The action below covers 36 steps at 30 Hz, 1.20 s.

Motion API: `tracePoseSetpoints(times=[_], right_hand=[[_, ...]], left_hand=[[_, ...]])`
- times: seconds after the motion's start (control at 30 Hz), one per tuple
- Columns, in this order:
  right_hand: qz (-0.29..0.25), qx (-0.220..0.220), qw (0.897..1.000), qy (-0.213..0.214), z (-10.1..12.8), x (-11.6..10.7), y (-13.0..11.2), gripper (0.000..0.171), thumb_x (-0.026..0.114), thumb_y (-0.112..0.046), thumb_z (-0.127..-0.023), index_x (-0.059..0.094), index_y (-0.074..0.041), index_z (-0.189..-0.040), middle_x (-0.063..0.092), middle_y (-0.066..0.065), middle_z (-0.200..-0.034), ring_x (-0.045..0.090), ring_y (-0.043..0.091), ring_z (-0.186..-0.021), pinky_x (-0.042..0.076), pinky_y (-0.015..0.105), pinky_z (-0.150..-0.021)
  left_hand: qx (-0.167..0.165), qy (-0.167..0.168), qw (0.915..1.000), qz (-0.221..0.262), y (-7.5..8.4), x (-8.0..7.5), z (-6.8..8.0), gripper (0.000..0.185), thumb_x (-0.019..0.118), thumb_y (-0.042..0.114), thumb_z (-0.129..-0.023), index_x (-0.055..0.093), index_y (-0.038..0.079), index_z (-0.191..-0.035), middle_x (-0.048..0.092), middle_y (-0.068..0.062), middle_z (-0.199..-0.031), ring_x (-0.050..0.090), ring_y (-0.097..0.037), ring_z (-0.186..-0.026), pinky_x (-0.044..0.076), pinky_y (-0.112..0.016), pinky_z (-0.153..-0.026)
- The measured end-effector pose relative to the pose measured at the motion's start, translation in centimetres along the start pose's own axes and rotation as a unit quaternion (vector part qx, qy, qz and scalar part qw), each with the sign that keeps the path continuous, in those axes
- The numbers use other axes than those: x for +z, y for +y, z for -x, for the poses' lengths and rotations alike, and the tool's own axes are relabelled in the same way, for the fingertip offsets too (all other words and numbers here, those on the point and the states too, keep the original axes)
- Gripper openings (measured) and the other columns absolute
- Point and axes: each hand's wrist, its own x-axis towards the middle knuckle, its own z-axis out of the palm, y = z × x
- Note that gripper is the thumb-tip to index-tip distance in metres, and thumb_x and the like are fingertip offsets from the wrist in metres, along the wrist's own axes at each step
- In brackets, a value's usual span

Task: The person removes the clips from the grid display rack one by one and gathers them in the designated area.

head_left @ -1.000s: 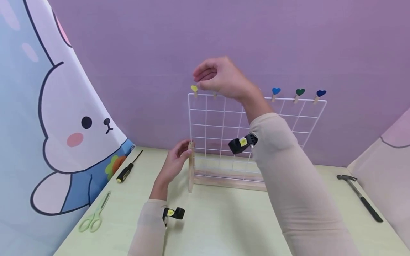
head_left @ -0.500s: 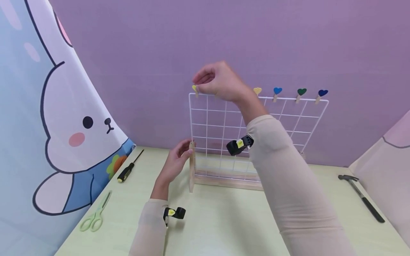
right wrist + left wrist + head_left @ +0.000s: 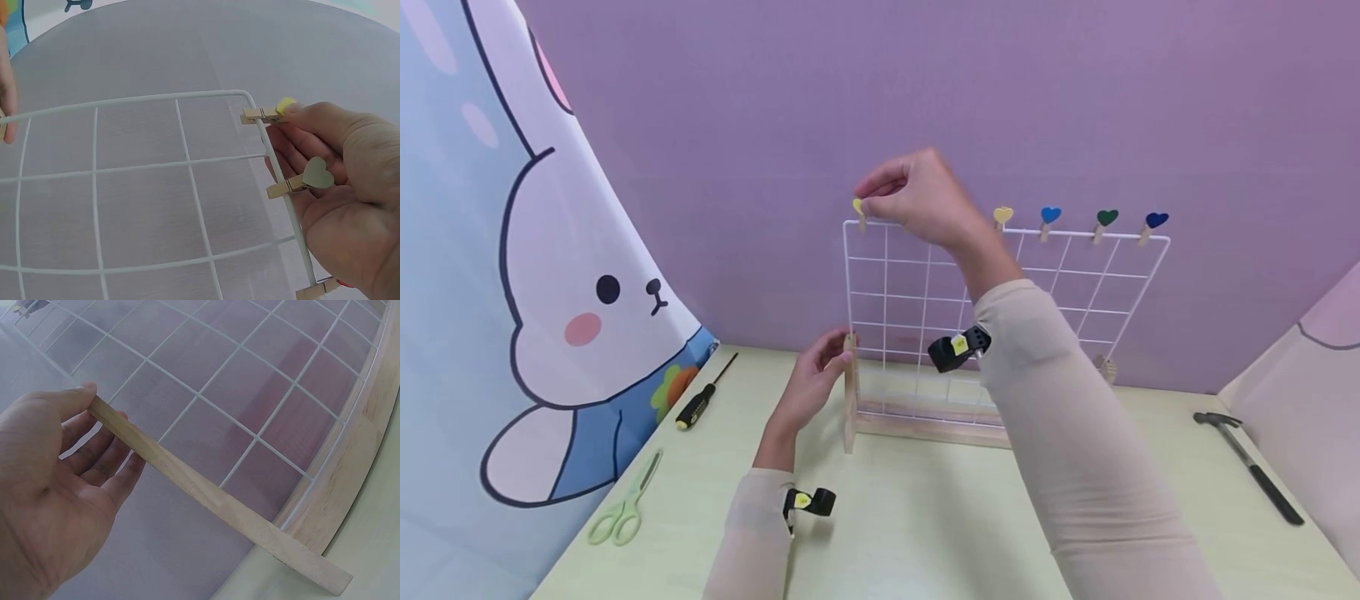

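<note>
At the top left corner of a white wire grid [image 3: 886,279], my right hand [image 3: 921,198] pinches a yellow heart clothespin [image 3: 265,115], thumb on the heart. The clothespin is clipped over the top bar. Close by, a pale heart clothespin [image 3: 317,174] is clipped beside my fingers, and a red one [image 3: 322,289] is partly hidden by the palm. My left hand [image 3: 811,379] holds the upper end of the stand's wooden upright [image 3: 212,494] between thumb and fingers. The upright stands at the grid's left side.
Further right on the bar sit pale yellow [image 3: 1003,215], blue [image 3: 1050,216], green [image 3: 1107,217] and dark blue [image 3: 1156,220] heart clothespins. Green scissors [image 3: 617,521] and a screwdriver [image 3: 696,407] lie left, a hammer [image 3: 1247,462] right. A purple backdrop [image 3: 760,167] hangs behind.
My right hand has come from beside the yellow heart clothespin onto it, lowering slightly, and now pinches it. The left hand keeps its place on the upright.
</note>
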Motion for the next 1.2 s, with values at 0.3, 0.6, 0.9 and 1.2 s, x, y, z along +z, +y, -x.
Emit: tracePoseSetpoints(times=[0.3,0.6,0.9,1.2], right_hand=[[0.009,0.005,0.999,0.038,0.2,0.3,0.0,0.013,0.075,-0.008,-0.092,0.08,-0.007,-0.104,0.078,0.005,-0.096,0.073,0.018,-0.092,0.055,0.021,-0.076],[-0.025,-0.014,0.996,0.082,0.5,-0.3,-1.5,0.012,0.075,-0.008,-0.092,0.08,-0.007,-0.103,0.078,0.005,-0.095,0.071,0.019,-0.092,0.053,0.021,-0.077],[-0.011,-0.049,0.994,0.094,2.1,-1.6,-2.6,0.014,0.076,-0.013,-0.094,0.079,-0.007,-0.106,0.077,0.004,-0.098,0.071,0.016,-0.091,0.057,0.023,-0.083],[-0.021,-0.059,0.991,0.118,4.4,-3.9,-1.5,0.014,0.078,-0.014,-0.091,0.079,-0.007,-0.104,0.077,0.002,-0.095,0.069,0.014,-0.08,0.055,0.021,-0.066]], left_hand=[[0.007,-0.006,1.0,-0.001,-0.2,0.1,0.0,0.043,0.059,0.012,-0.105,0.052,-0.001,-0.145,0.057,-0.031,-0.143,0.059,-0.018,-0.121,0.051,-0.016,-0.1],[-0.019,-0.011,0.9998,-0.004,-0.1,0.0,0.0,0.044,0.058,0.015,-0.106,0.05,0.002,-0.148,0.056,-0.028,-0.146,0.055,-0.034,-0.133,0.05,-0.015,-0.1],[-0.023,-0.004,0.9997,0.003,-0.4,-0.1,-0.2,0.042,0.06,0.013,-0.105,0.054,0.006,-0.145,0.058,-0.026,-0.144,0.057,-0.023,-0.126,0.051,-0.017,-0.102],[-0.018,-0.004,0.9998,-0.004,-0.6,-0.2,-0.5,0.042,0.06,0.015,-0.105,0.053,0.006,-0.146,0.058,-0.027,-0.144,0.058,-0.02,-0.125,0.051,-0.018,-0.103]])
